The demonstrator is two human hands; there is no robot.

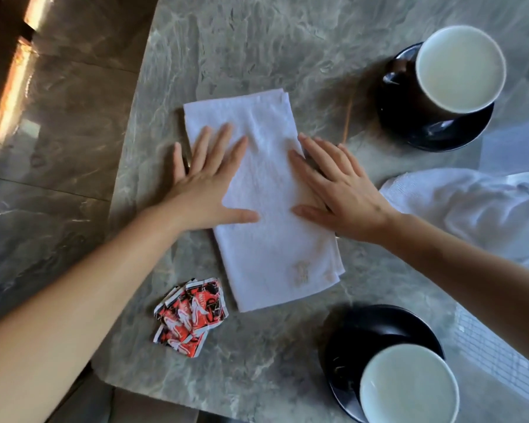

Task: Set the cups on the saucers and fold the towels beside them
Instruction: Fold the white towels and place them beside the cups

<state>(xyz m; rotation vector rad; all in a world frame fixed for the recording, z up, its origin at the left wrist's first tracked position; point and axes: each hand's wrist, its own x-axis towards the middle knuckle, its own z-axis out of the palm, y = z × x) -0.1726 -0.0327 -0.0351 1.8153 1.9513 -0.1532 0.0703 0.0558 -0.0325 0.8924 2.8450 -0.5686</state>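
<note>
Now both hands (fingers flat) press the folded towel (266, 206).

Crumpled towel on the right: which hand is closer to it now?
Right. The right hand lies flat on the right edge of the folded towel, just left of the crumpled towel; the left hand lies flat on its left edge, farther off.
</note>
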